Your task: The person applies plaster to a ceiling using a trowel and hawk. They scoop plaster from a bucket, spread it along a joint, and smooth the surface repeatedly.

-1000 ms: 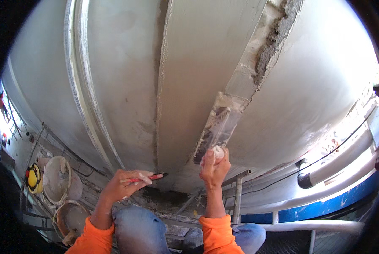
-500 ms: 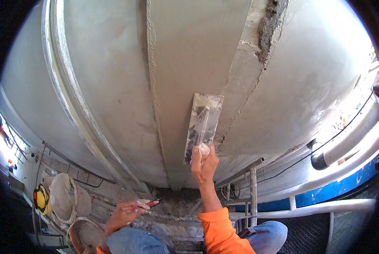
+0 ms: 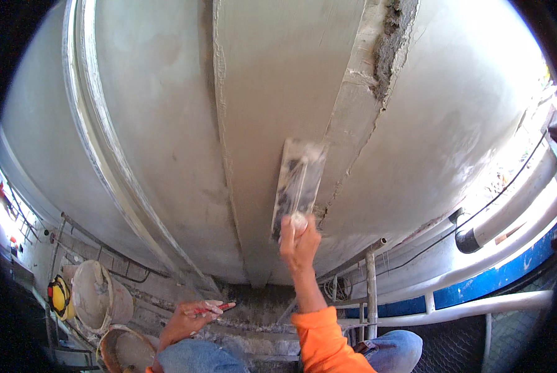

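Note:
My right hand (image 3: 300,244) is closed round the handle of a plastering trowel (image 3: 302,171). The long, mortar-stained blade lies against the grey plastered wall (image 3: 278,81), over a smooth vertical band. The blade's upper end looks smeared by motion. Lower left, above my knee, my left hand (image 3: 188,318) is closed on a slim red-handled tool (image 3: 219,308). Its kind is hard to make out, since the fingers cover part of it. Pale residue coats those fingers.
A rough broken groove (image 3: 390,53) runs down the wall right of the band. Left stands a pale vertical strip (image 3: 92,99). Mortar-stained buckets (image 3: 92,295) and a yellow-black object (image 3: 60,297) sit lower left. Metal rails (image 3: 371,286) and a white pipe (image 3: 465,308) flank my right side.
The view has shifted slightly. My right hand keeps the trowel at nearly the same place on the wall. My left hand and the red-handled tool sit slightly lower, the tool turned a little.

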Motion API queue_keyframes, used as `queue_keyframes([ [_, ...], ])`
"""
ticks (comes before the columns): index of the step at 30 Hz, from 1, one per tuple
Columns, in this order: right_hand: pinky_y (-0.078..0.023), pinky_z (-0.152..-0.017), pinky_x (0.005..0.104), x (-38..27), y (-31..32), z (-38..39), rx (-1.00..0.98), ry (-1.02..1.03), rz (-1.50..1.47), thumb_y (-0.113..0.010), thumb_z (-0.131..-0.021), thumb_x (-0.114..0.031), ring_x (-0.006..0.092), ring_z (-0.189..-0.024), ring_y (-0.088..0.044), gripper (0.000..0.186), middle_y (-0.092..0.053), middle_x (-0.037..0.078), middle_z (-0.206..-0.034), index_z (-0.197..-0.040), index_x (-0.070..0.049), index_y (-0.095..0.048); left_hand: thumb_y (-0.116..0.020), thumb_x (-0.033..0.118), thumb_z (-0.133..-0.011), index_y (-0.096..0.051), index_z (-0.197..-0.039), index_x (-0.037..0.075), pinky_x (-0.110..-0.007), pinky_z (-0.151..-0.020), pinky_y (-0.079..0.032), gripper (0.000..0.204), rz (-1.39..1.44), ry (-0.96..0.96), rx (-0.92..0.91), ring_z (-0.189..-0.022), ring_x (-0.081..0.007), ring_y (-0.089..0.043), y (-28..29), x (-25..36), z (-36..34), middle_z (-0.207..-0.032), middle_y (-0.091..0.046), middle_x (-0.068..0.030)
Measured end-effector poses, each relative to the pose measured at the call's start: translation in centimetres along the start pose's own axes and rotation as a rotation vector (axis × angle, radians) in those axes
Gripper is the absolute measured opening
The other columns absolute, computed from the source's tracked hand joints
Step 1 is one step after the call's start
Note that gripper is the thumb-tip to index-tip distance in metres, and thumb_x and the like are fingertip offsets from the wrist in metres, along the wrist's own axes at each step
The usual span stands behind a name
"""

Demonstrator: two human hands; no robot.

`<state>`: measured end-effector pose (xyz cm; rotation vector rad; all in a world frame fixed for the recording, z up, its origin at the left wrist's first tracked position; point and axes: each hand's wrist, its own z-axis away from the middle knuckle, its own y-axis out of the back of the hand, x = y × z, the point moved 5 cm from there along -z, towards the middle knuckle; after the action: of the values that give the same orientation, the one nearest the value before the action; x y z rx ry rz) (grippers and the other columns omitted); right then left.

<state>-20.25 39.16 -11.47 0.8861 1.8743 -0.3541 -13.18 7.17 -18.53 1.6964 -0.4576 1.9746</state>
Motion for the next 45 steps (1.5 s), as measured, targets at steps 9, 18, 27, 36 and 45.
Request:
queue_keyframes([
  [9,-0.050,-0.054,0.0294,-6.2,1.0,-6.8,0.090,0.196,-0.019,-0.069,-0.100,-0.036,0.0121,-0.057,-0.065,0.036,-0.065,0.004,-0.064,-0.096,-0.001,-0.060,-0.070,0.000,-0.095,-0.076,-0.112,-0.003,-0.035,-0.099,-0.053,0.017,0.183,0.001,-0.046,-0.113,-0.0192,-0.068,-0.6,-2.5,-0.4,-0.119,-0.076,-0.0149],
  [18,-0.056,-0.066,0.0460,-0.2,-1.0,-1.1,0.035,0.104,0.005,-0.078,-0.092,-0.030,0.0451,-0.074,-0.072,0.036,-0.069,0.021,-0.077,-0.103,-0.002,-0.060,-0.075,0.003,-0.094,-0.076,-0.108,-0.001,-0.040,-0.103,-0.050,0.015,0.191,-0.185,0.219,-0.113,-0.0218,-0.067,0.2,-2.5,-1.3,-0.120,-0.074,-0.0164],
  [27,-0.049,-0.047,0.0429,9.7,1.6,12.3,-0.321,-0.493,-0.776,-0.067,-0.095,-0.041,0.0283,-0.049,-0.060,0.039,-0.062,0.015,-0.065,-0.097,-0.003,-0.060,-0.070,0.000,-0.097,-0.075,-0.107,0.008,-0.047,-0.107,-0.051,0.014,-0.069,-0.788,0.348,-0.123,-0.0329,-0.067,-1.3,5.2,-8.0,-0.130,-0.069,-0.0239],
  [36,-0.042,-0.039,0.0377,11.1,4.2,16.2,-0.428,-0.975,-1.461,-0.053,-0.095,-0.059,0.0227,-0.042,-0.049,0.056,-0.052,0.009,-0.058,-0.098,-0.004,-0.060,-0.069,-0.002,-0.096,-0.073,-0.112,0.011,-0.054,-0.118,-0.041,0.021,0.032,-0.944,-0.247,-0.138,-0.0404,-0.056,-10.8,8.4,-12.5,-0.147,-0.060,-0.0185],
  [45,-0.051,-0.054,0.0355,5.6,7.5,2.7,-0.097,-0.300,-0.540,-0.066,-0.098,-0.039,0.0242,-0.053,-0.059,0.035,-0.063,0.008,-0.071,-0.099,-0.004,-0.061,-0.069,-0.004,-0.095,-0.076,-0.108,0.003,-0.044,-0.110,-0.051,0.017,0.073,-0.440,-0.177,-0.132,-0.0325,-0.062,-5.7,-1.1,-5.5,-0.141,-0.066,-0.0141],
])
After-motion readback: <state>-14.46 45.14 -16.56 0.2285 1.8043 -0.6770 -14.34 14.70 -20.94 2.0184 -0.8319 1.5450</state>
